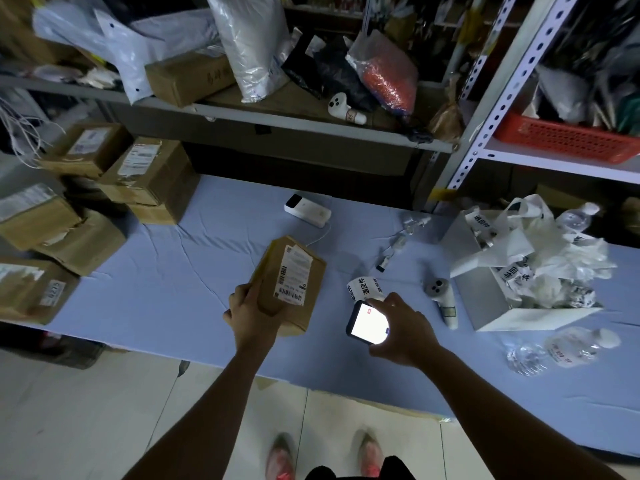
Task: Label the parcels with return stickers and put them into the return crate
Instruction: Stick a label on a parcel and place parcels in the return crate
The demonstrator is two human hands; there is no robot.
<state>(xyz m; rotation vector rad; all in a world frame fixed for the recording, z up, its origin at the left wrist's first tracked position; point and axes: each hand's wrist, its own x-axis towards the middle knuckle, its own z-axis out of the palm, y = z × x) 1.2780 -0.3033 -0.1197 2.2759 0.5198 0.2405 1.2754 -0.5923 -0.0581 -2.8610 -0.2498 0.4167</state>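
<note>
Cloth of pale blue covers the table (166,285), whose front edge runs slantwise from the lower left to the far right, with tiled floor and the person's shoes below it. Stacked cardboard boxes (152,178) crowd the left end. A white box (512,306) stuffed with crumpled paper and bags takes the right end, with water bottles (568,351) lying near the front edge beside it. Between these the cloth lies bare on a wide stretch left of the parcel (294,282) and on a narrower one behind it, up to the white label printer (307,209) near the back edge, under the low shelf.

The parcel sits mid-table, tilted with its label face up. The left hand (249,308) grips its near left corner, fingers wrapped over the edge. The right hand (398,329) curls round a phone (367,322) with a lit white screen, held low just in front of the sticker roll (365,287). A grey-headed handheld device (443,299) lies between the roll and the white box.

The roll reads 退回件, and the same characters show on strips in the white box. A box (38,292) at the near left carries a tag reading 0275. The parcel's label shows barcodes; its text is too small to read.
</note>
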